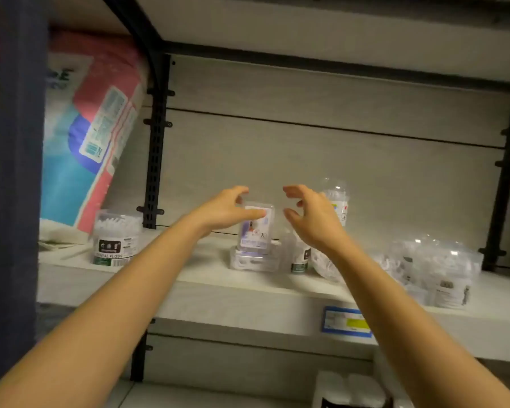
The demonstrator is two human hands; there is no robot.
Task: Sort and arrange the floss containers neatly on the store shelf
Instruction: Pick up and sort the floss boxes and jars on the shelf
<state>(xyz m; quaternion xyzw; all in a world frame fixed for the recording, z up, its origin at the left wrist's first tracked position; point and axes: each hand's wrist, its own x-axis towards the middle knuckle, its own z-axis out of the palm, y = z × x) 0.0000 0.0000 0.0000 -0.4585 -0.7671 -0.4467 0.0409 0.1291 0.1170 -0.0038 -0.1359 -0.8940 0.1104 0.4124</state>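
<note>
A small clear floss box stands upright on top of a flat clear floss box at the middle of the shelf. My left hand hovers at its upper left with curved, spread fingers, the thumb lying against the box front. My right hand is just right of the box, fingers curved and apart, holding nothing. Behind the right hand are a small green-labelled tub and a tall clear container. A round dental floss tub stands at the left.
A jumbled pile of clear floss containers lies at the shelf's right. A large pink and blue package leans at the left, beyond a black upright rail. A blue price tag hangs on the shelf edge. White packs sit below.
</note>
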